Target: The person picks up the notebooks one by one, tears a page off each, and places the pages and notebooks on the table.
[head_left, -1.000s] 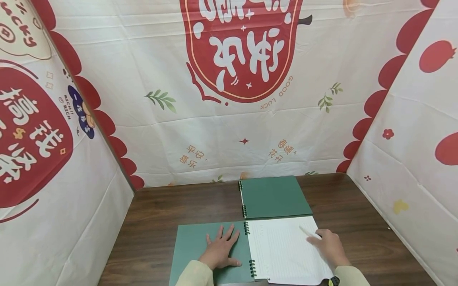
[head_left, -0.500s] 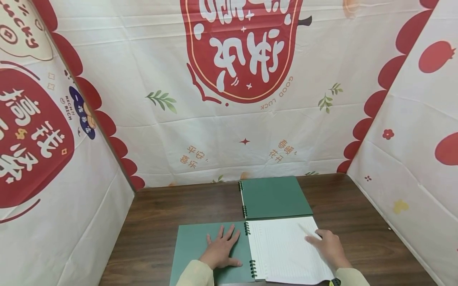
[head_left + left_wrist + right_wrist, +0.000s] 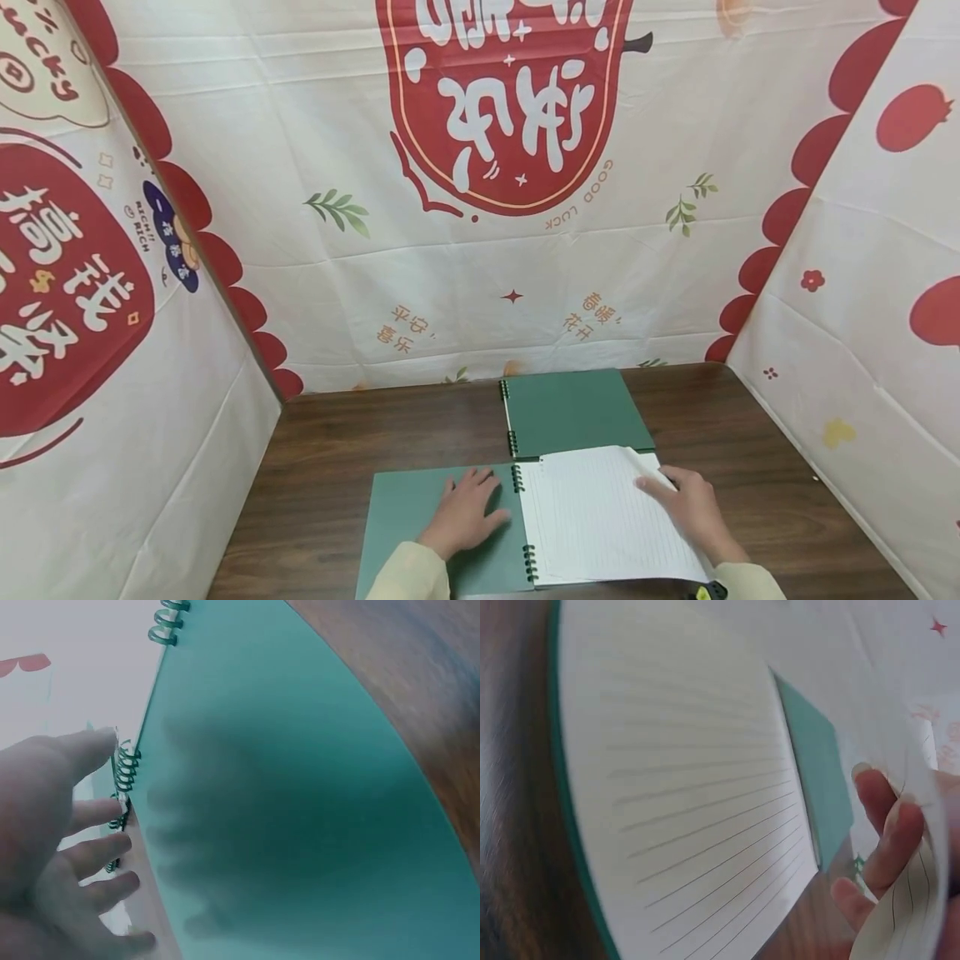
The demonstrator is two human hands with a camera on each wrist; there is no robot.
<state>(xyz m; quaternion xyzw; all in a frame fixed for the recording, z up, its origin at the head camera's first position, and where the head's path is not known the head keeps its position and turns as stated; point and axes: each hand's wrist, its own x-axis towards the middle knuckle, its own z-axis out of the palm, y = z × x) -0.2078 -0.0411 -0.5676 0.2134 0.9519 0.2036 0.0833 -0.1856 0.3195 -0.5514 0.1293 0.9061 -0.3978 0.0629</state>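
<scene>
A spiral-bound notebook lies open, its green cover on the left and white lined pages on the right. My right hand pinches the right edge of a lifted sheet. In the right wrist view, the sheet curls around the fingers, above another lined page. The lifted sheet's top edge overlaps the second notebook in the head view. My left hand hovers over the cover with fingers spread, holding nothing; its shadow falls on the cover in the left wrist view.
A second, closed green spiral notebook lies directly behind the open one. Both are on a dark wooden table. Patterned white cloth hangs behind the table and along both sides.
The sheet in my right hand has risen, its top edge moving up over the second notebook. My left hand has lifted from the cover where it lay flat.
</scene>
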